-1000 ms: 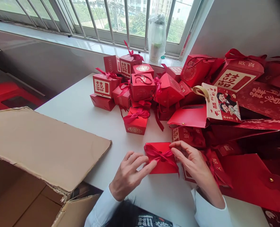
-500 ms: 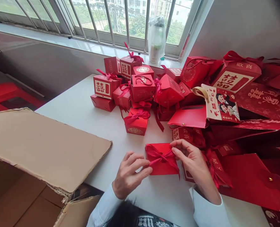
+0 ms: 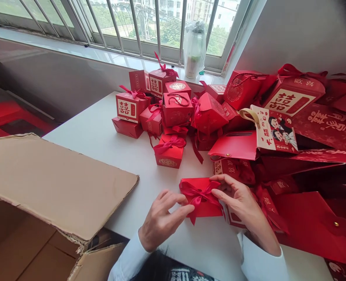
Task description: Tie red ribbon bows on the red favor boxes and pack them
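Observation:
A small red gift box (image 3: 203,212) lies on the white table in front of me, with a dark pink ribbon (image 3: 201,195) tied in a bow across its top. At the box's left front edge, the thumb and index finger of my left hand (image 3: 164,218) are closed on the ribbon beside a hanging tail. My right hand (image 3: 237,199) curls over the box's right end, its thumb and index finger pinching the bow's right loop. Its other fingers are partly hidden behind the thumb.
Several finished red boxes with bows (image 3: 168,152) are stacked toward the window. Red gift bags and boxes (image 3: 307,222) pile up at right. An opened cardboard carton (image 3: 58,179) stands at the left edge of the table (image 3: 85,121). A plastic-wrapped cup (image 3: 194,50) stands on the sill.
My left thumb has shifted slightly right, and a ribbon tail now hangs over the box's front edge. The right loop looks fuller, with my right hand still at it.

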Tool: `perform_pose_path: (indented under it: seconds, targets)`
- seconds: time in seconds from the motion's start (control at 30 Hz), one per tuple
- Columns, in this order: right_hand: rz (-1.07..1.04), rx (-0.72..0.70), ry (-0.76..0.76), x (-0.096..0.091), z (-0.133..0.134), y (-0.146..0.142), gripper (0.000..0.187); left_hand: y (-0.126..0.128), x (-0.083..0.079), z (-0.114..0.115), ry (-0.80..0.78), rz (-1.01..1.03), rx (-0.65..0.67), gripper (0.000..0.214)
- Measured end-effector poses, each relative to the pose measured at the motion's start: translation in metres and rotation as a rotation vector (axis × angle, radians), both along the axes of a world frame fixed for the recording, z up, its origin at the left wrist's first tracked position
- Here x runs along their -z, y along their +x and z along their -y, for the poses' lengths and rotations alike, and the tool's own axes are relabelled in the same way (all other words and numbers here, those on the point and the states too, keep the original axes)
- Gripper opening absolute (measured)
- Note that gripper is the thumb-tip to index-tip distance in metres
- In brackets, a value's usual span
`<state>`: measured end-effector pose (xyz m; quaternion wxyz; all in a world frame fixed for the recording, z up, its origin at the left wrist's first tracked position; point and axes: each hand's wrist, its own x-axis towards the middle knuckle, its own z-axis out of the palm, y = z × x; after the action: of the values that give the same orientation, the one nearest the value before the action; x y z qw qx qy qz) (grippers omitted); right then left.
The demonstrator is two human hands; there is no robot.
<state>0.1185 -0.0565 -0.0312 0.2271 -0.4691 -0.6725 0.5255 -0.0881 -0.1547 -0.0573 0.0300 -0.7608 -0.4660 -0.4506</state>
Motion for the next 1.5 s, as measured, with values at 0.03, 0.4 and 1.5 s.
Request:
perform_pose_path:
  seconds: [0.03, 0.4, 1.5]
  targets:
    - [-0.006, -0.022, -0.006, -0.001, 0.000, 0.001, 0.031, 0.000, 0.000, 0.000, 0.001, 0.002, 0.001, 0.020]
    - [-0.019, 0.032, 0.024, -0.005, 0.002, -0.001, 0.029, 0.006, 0.000, 0.002, -0.067, -0.010, 0.069, 0.033]
    - [-0.024, 0.098, 0.129, -0.003, 0.004, -0.010, 0.017, 0.001, -0.003, 0.000, -0.076, -0.006, 0.033, 0.014]
